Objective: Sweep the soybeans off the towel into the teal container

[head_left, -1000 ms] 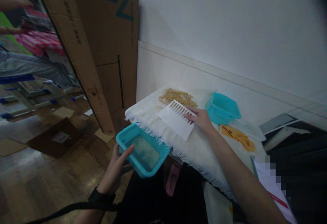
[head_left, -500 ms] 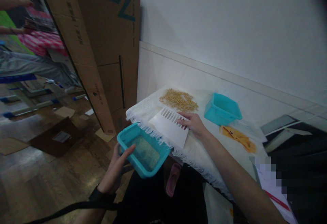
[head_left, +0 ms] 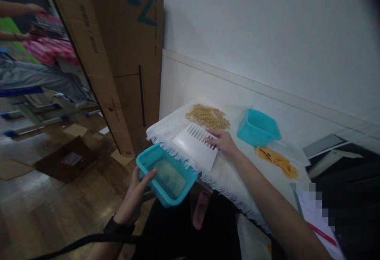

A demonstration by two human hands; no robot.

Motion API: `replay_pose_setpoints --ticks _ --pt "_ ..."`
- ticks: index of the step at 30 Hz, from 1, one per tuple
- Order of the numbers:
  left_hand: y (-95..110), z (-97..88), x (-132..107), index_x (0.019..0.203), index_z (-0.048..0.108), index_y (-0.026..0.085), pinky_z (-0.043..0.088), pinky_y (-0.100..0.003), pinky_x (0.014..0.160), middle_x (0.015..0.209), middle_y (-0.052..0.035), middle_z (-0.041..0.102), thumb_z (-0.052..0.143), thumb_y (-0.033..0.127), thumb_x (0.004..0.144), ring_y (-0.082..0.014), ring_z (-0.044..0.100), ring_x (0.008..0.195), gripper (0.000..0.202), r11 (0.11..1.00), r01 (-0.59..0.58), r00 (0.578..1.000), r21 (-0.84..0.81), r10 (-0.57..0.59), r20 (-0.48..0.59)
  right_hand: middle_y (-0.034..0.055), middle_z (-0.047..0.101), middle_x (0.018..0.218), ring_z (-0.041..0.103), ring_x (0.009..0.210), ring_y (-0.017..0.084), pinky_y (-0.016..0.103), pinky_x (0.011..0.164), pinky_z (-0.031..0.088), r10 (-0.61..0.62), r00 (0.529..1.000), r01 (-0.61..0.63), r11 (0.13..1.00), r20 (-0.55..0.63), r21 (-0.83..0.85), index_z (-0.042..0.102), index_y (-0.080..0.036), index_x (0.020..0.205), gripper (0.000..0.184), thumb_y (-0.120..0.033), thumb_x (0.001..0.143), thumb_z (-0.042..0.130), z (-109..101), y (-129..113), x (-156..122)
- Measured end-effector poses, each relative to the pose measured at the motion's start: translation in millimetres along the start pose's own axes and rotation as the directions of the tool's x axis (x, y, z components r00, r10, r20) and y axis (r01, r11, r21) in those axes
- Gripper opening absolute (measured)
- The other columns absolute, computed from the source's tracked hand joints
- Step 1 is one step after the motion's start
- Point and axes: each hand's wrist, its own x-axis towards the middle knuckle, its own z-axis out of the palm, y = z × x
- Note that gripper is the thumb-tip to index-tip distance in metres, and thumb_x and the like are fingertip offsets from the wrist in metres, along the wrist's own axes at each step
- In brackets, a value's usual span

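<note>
My left hand (head_left: pixel 137 192) grips the near rim of a teal plastic basket (head_left: pixel 166 174), held below the fringed edge of a white cloth (head_left: pixel 228 173) on the table; pale grains lie in the basket. My right hand (head_left: pixel 223 143) holds a white slotted scraper card (head_left: pixel 195 147) flat on the cloth at that edge, just above the basket. A heap of yellow-brown beans (head_left: pixel 208 116) lies on the cloth beyond the card.
A second teal basket (head_left: pixel 258 127) stands at the back of the table, with an orange wrapper (head_left: pixel 276 159) beside it. Tall cardboard boxes (head_left: pixel 118 54) lean against the wall at left. Papers (head_left: pixel 320 228) lie at the right. Another person's arms (head_left: pixel 18 10) show far left.
My right hand has slid the white card toward the cloth's fringed edge, nearer the basket. The left hand and basket have stayed almost still.
</note>
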Motion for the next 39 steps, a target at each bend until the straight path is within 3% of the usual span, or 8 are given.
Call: replay_pose_setpoints --ticks 3,10,19,21,24,29,33,39 --pt "0.5 -0.4 -1.0 0.156 0.044 0.038 0.070 -0.046 0.086 0.156 -0.0152 0.065 0.086 0.060 0.082 -0.0358 0.078 0.120 0.088 1.000 -0.006 1.000 -0.003 0.006 -0.005 0.0031 0.079 0.075 0.060 0.055 0.016 0.029 0.052 0.048 0.006 0.999 -0.006 1.000 0.040 -0.001 0.087 -0.018 0.113 0.062 -0.042 0.056 0.094 -2.6 0.0 -2.4" --pt "2.1 -2.8 0.6 0.156 0.046 0.038 0.069 -0.047 0.086 0.156 -0.0151 0.064 0.087 0.062 0.081 -0.0365 0.078 0.119 0.089 1.000 -0.017 1.000 0.009 0.017 -0.009 0.0033 0.079 0.074 0.059 0.053 0.015 0.028 0.051 0.048 0.019 0.999 -0.018 1.000 -0.036 0.019 0.087 -0.018 0.112 0.065 -0.039 0.051 0.096 -4.1 -9.1 13.6" --pt "-0.1 -3.8 2.5 0.154 0.047 0.039 0.069 -0.051 0.089 0.151 -0.0133 0.067 0.089 0.062 0.078 -0.0371 0.078 0.119 0.090 1.000 -0.008 1.000 -0.014 0.008 -0.023 0.0026 0.079 0.075 0.059 0.054 0.014 0.027 0.052 0.048 0.004 0.989 -0.006 1.000 0.151 0.012 0.087 -0.017 0.115 0.061 -0.041 0.059 0.094 18.9 -8.7 -4.4" --pt "0.1 -3.3 1.7 0.154 0.047 0.038 0.069 -0.049 0.087 0.150 -0.0134 0.068 0.089 0.060 0.078 -0.0371 0.078 0.118 0.089 1.000 -0.006 1.000 -0.022 0.006 -0.030 0.0047 0.082 0.084 0.063 0.060 0.016 0.028 0.055 0.050 -0.004 0.996 0.000 0.999 0.087 0.038 0.086 -0.018 0.117 0.066 -0.043 0.057 0.096 9.9 -6.3 -6.9" --pt "-0.3 -3.3 0.9 0.157 0.044 0.038 0.070 -0.044 0.082 0.151 -0.0132 0.067 0.088 0.059 0.080 -0.0367 0.078 0.119 0.092 1.000 -0.008 1.000 -0.024 0.008 -0.030 0.0065 0.084 0.092 0.066 0.063 0.018 0.030 0.058 0.052 -0.022 0.993 0.028 0.998 -0.120 0.055 0.085 -0.019 0.122 0.073 -0.044 0.054 0.096 -17.3 -1.5 -3.0" --pt "-2.2 -4.5 1.6 0.159 0.042 0.041 0.070 -0.044 0.083 0.153 -0.0119 0.066 0.089 0.058 0.080 -0.0336 0.079 0.115 0.093 1.000 0.005 1.000 -0.028 -0.005 -0.007 0.0066 0.085 0.095 0.071 0.069 0.021 0.033 0.064 0.055 -0.107 0.908 0.078 0.993 -0.406 -0.087 0.085 -0.018 0.122 0.071 -0.042 0.055 0.092 -69.9 7.5 11.2" --pt "-3.6 -5.0 2.6 0.156 0.042 0.040 0.070 -0.044 0.084 0.150 -0.0122 0.068 0.088 0.059 0.080 -0.0322 0.080 0.111 0.091 1.000 0.004 1.000 -0.013 -0.004 0.000 0.0078 0.086 0.104 0.078 0.086 0.028 0.038 0.075 0.059 -0.152 0.887 0.085 0.982 -0.436 -0.171 0.085 -0.019 0.120 0.063 -0.039 0.060 0.091 -88.7 14.7 17.5" --pt "-0.6 -3.5 -0.4 0.155 0.043 0.039 0.069 -0.045 0.084 0.150 -0.0132 0.067 0.085 0.058 0.083 -0.0312 0.082 0.104 0.086 1.000 0.011 1.000 0.000 -0.011 0.012 0.0080 0.086 0.107 0.079 0.094 0.030 0.039 0.079 0.062 -0.130 0.920 0.050 0.974 -0.370 -0.220 0.085 -0.020 0.122 0.060 -0.034 0.064 0.092 -87.8 19.7 22.6"
